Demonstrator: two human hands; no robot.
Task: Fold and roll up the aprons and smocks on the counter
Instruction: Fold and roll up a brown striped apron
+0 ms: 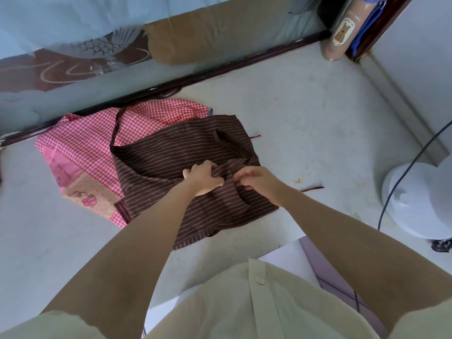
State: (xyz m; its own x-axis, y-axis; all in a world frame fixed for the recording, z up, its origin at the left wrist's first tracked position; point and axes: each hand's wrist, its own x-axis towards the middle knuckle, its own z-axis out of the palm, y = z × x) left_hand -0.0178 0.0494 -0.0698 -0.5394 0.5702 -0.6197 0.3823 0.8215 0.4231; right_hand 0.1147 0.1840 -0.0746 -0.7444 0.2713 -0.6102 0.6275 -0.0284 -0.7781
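Left hand's (203, 178) fingertips buried in a bunched fold of the brown striped apron (171, 152); fingers curled round the cloth, gripping it. Right hand (256, 179) just beside it, fingers bent and pinching the same fold; its fingertips partly hidden by the fabric. Apron lies mid-counter, already doubled over, neck strap (114, 133) looped across the pink checked smock (80, 140). Much of the smock is covered by the apron's left part; only its left half and top edge show, with a peach pocket patch (90, 199). Two thin brown tie ends (313, 188) poke out at the apron's right. White rounded appliance base (420, 204) at right, cut off by the frame, black cable (401, 177) crossing it. Tube with bear label (342, 33) in the far corner, top cut off. Counter (305, 106) pale grey, scuffed. Etched glass panel (97, 50) behind it; what lies beyond is blurred. Cream shirt (244, 307) fills the lower edge.
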